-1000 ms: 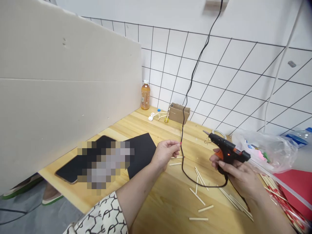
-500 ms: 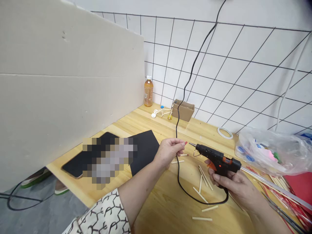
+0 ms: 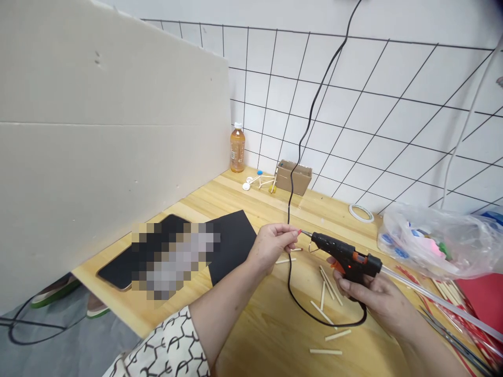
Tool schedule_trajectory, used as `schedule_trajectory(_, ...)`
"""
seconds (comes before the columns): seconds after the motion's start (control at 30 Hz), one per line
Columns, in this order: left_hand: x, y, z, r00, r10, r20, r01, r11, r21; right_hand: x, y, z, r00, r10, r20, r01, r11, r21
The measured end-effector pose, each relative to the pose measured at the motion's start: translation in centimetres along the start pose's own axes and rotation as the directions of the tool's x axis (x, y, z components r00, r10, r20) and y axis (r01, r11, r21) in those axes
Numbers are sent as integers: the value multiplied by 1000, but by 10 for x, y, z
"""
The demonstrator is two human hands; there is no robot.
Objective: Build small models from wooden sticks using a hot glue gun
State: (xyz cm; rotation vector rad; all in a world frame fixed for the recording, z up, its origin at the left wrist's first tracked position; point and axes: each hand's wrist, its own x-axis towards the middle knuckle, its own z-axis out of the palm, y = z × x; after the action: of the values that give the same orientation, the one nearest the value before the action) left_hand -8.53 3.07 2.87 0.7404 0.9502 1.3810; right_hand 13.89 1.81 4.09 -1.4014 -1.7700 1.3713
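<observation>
My left hand (image 3: 276,243) pinches a small red piece (image 3: 299,231) between thumb and fingertips; most of it is hidden by the fingers. My right hand (image 3: 367,293) is wrapped round the grip of a black hot glue gun (image 3: 338,250) with an orange trigger and a lit red light. Its metal nozzle points left and appears to meet the red piece. A long clear glue stick (image 3: 416,285) runs out of the back of the gun. Several short wooden sticks (image 3: 325,352) lie scattered on the table below both hands.
A black cord (image 3: 291,272) loops across the table to the gun. Black paper (image 3: 239,235) and a phone (image 3: 113,269) lie left. A bottle (image 3: 237,149), cardboard box (image 3: 294,180) and tape roll (image 3: 360,213) stand behind. To the right are a plastic bag (image 3: 471,246) and scissors (image 3: 451,335).
The glue gun in my right hand has moved slightly left, bringing its nozzle from just short of the red piece up to it. My left hand has stayed almost still.
</observation>
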Motion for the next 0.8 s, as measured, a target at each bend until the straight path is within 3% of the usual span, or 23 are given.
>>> schedule_trajectory(0.33, -1, 0, 1, 1000, -4, 6, 4, 1000, 1, 2, 2, -2, 1000, -17, 4, 17, 999, -35)
schedule_trajectory(0.53, 1, 0, 1, 999, -22, -46, 23, 1000, 4, 0, -2, -2, 1000, -16, 25, 17, 998, -55)
schedule_trajectory(0.8, 1, -2, 0, 1000, -7, -8, 7, 1000, -17, 1, -1, 0, 999, -23, 39, 26, 997, -69)
